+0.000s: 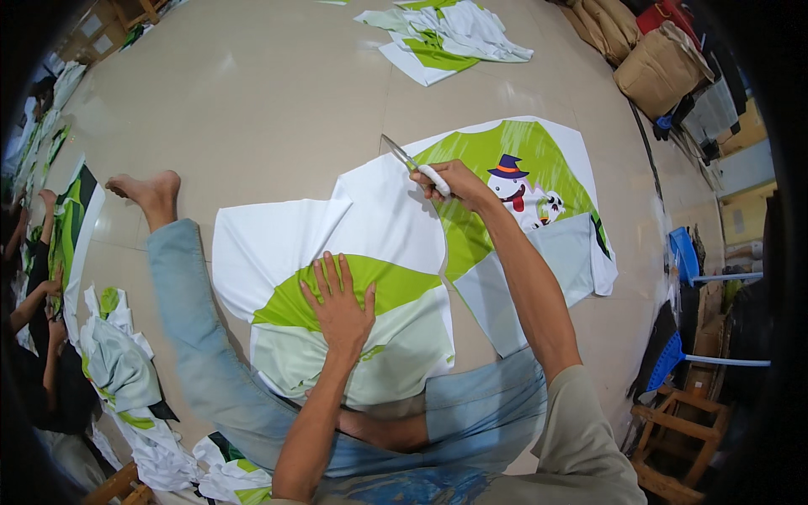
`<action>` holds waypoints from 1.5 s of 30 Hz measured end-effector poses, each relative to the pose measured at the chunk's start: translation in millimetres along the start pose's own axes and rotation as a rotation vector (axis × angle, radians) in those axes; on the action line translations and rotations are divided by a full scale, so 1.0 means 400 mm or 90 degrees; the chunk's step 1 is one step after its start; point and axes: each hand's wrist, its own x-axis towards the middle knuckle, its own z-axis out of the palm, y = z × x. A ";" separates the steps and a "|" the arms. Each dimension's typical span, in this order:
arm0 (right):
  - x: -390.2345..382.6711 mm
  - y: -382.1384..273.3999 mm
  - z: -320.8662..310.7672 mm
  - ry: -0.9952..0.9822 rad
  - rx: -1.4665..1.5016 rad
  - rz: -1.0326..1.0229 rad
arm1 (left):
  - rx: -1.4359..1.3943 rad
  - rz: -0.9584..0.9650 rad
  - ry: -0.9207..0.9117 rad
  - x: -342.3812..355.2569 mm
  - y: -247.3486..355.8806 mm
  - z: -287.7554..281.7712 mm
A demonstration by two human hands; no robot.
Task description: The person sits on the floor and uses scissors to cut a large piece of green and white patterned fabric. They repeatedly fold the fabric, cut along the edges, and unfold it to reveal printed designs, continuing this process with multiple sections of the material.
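My left hand point(340, 309) lies flat with fingers spread on a white, green and pale mint fabric piece point(387, 278) spread on the floor before me. Held in my right hand point(455, 184) is a pair of scissors point(401, 155) with white-wrapped handles, its blades pointing up and left over the fabric's far edge. To the right, under my right forearm, spreads a green printed fabric piece point(475, 151) with a white cartoon ghost in a purple hat. A pale blue-grey part point(551, 252) of it lies nearest my knee.
Crumpled white and green fabric point(446, 38) lies on the tiled floor point(252, 93) far ahead. More cloth point(126, 374) is heaped at left, where another person's hands point(52, 307) work. Brown sacks point(661, 71), blue brooms point(673, 360) and a wooden stool point(682, 438) stand along the right.
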 end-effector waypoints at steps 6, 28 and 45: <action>0.028 0.099 -0.016 0.390 -0.311 -0.239 | -0.015 0.012 0.024 0.007 0.012 0.032; -0.673 -0.389 0.540 -0.092 0.172 -0.473 | -0.127 -0.045 -0.010 -0.061 -0.033 0.061; -0.673 0.220 0.667 0.175 -0.181 -0.298 | 0.038 0.061 -0.019 0.230 -0.320 -0.050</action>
